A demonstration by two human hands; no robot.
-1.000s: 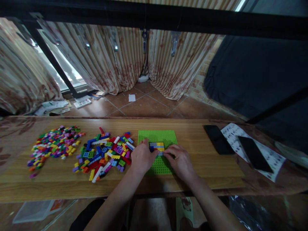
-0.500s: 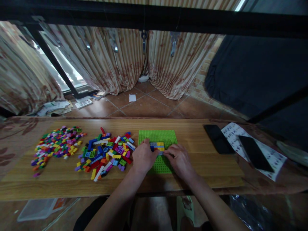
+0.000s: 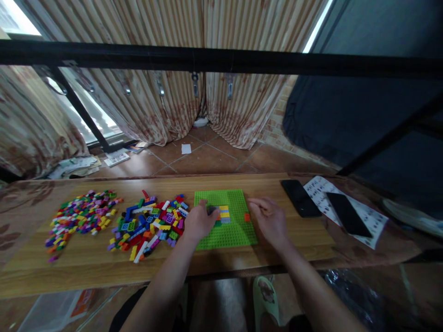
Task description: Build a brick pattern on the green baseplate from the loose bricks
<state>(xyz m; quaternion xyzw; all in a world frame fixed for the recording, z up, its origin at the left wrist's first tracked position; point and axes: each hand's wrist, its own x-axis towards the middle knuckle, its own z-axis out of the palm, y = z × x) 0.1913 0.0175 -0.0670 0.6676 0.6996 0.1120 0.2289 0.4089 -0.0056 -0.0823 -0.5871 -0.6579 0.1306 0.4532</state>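
My left grip [image 3: 201, 221] pinches the multicoloured plastic brick cluster [image 3: 224, 214] on the green studded baseplate [image 3: 238, 234]; my right grip [image 3: 272, 220] hangs open, empty. I'd press squarely.

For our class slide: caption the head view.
Left hand touches small bricks on a green baseplate; right hand rests beside it.

Home room, curtains [image 3: 166, 106] (floor-length), tiled floor [image 3: 204, 159]

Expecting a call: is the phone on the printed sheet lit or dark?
Dark: the phone on the printed sheet shows only plain black, no glow.
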